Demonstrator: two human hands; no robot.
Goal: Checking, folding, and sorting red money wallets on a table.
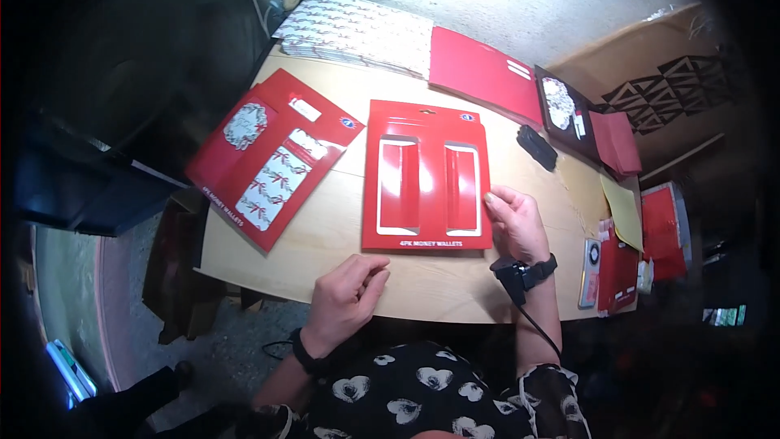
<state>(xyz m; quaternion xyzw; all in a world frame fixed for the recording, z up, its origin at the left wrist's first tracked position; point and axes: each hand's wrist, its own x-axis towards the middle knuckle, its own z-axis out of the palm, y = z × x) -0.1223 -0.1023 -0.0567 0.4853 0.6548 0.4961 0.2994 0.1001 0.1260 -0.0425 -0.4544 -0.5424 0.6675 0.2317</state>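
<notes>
- Looking down through the head camera, I see the right hand (pixel 517 223) with its fingertips pinching the right edge of a red card backing (pixel 426 176) that lies flat on the wooden table (pixel 325 232) just ahead of both hands. It grips only that edge; the rest of the card rests on the wood.
- The left hand (pixel 348 297) sits near the front table edge, fingers curled loosely onto the thumb, holding nothing that I can make out, a little short of the card's lower left corner.
- I judge the card is being steadied or squared; its two window slots look empty and red. Any next move would need the left hand to come up to the card while the right keeps the edge from sliding.
- Further out and to the left of the left hand lies a filled red pack (pixel 272 156), tilted, with patterned inserts showing. Beyond it sits a stack of patterned sheets (pixel 357 30) and a plain red sheet (pixel 486 75).
- To the right of the right hand are a small black object (pixel 537 146), a yellow sheet (pixel 622 210) and more red pieces (pixel 662 232).
- Hard to read: the far right clutter is dim and bent by the lens, and I cannot tell whether the left fingers pinch something small.
</notes>
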